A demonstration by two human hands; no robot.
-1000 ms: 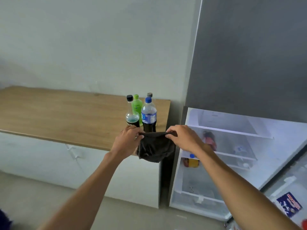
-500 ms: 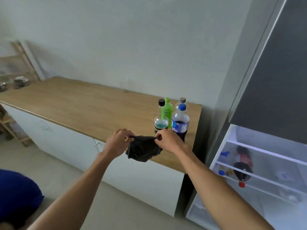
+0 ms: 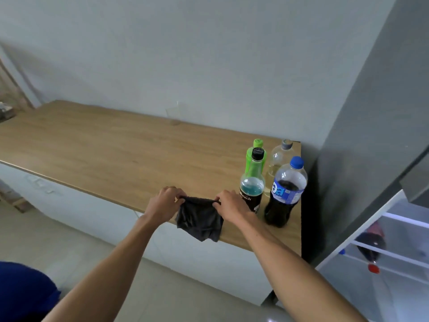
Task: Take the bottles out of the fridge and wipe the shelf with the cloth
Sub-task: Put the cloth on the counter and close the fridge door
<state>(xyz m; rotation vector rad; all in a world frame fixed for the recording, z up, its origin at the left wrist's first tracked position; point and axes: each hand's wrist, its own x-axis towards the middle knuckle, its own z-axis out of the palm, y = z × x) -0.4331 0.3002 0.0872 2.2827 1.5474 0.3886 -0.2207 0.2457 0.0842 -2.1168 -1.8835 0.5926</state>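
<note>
A dark grey cloth (image 3: 199, 218) hangs over the front edge of the wooden counter (image 3: 111, 147). My left hand (image 3: 163, 202) pinches its upper left corner and my right hand (image 3: 232, 206) pinches its upper right corner. Just right of my right hand stand several bottles: a black-capped one with blue liquid (image 3: 252, 184), a green one (image 3: 256, 151) behind it, a clear one (image 3: 279, 160), and a blue-capped dark cola bottle (image 3: 285, 194). The open fridge (image 3: 383, 228) is at the right edge, with a red-capped dark bottle (image 3: 371, 245) lying on a shelf.
White cabinet fronts (image 3: 81, 205) run under the counter. A grey wall (image 3: 185, 54) stands behind it. A blue shape (image 3: 23, 291) sits at the bottom left on the pale floor. A wooden rack (image 3: 9, 105) shows at the far left.
The view has swung left from the fridge towards the counter. Both hands have carried the cloth to the counter's front edge, left of the bottles, and spread it wider.
</note>
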